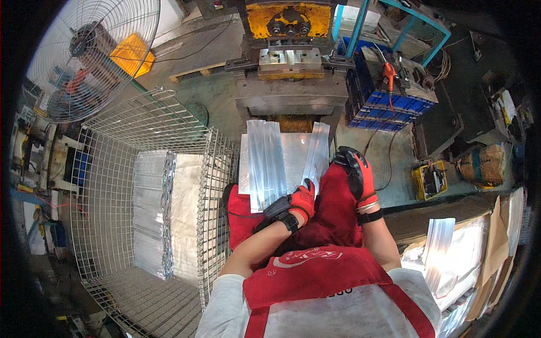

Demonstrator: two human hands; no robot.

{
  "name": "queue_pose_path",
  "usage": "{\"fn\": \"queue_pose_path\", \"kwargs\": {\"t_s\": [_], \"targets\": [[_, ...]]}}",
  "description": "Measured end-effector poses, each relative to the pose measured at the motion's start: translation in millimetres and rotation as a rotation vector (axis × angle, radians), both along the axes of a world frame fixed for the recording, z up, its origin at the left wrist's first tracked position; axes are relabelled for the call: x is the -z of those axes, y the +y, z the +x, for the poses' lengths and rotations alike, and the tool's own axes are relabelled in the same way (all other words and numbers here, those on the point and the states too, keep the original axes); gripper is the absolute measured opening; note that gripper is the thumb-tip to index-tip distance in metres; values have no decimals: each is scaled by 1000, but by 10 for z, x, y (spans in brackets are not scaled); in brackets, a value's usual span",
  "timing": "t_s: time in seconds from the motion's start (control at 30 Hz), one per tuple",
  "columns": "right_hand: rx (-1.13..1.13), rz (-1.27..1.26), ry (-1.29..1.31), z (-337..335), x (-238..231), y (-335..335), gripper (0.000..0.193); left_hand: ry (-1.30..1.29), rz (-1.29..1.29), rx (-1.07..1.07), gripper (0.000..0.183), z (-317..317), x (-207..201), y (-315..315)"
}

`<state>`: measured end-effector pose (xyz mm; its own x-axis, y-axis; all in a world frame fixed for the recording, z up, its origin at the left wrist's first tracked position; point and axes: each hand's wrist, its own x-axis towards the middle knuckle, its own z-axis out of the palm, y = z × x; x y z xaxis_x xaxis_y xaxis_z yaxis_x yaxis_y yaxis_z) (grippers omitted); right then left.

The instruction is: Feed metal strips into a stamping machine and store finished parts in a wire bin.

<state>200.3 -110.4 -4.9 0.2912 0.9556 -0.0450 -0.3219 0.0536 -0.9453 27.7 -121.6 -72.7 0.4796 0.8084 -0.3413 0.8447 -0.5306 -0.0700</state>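
From my seat, the long ribbed silvery aluminium strip point(315, 155) lies lengthwise straight ahead on the steel press table point(290, 160). My red-gloved left hand point(301, 200) pinches its near end; the right hand point(354, 172), fingers loosely curled and holding nothing, rests just beside it.

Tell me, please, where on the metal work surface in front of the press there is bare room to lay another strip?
A bare patch lies on the metal sheet between the stack of strips and the single strip held by the left hand. Its near edge is crowded by both gloved hands; the right hand sits beside it.
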Motion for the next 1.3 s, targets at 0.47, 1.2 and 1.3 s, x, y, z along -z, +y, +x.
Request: {"fn": "queue_pose_path", "kwargs": {"t_s": [0.47, 1.2, 1.3], "targets": [[-25, -14, 32, -159, -139, 11, 28, -681, -252, -326, 46, -381, -131, 206], [-228, -70, 37, -716, -581, 1334, 22, -1901, -1566, -686, 35, -521, -1181, 822], [-305, -133, 26, -638, -429, 1557, 25, -1963, -1454, -618, 39, -451, -1122, 974]]}}
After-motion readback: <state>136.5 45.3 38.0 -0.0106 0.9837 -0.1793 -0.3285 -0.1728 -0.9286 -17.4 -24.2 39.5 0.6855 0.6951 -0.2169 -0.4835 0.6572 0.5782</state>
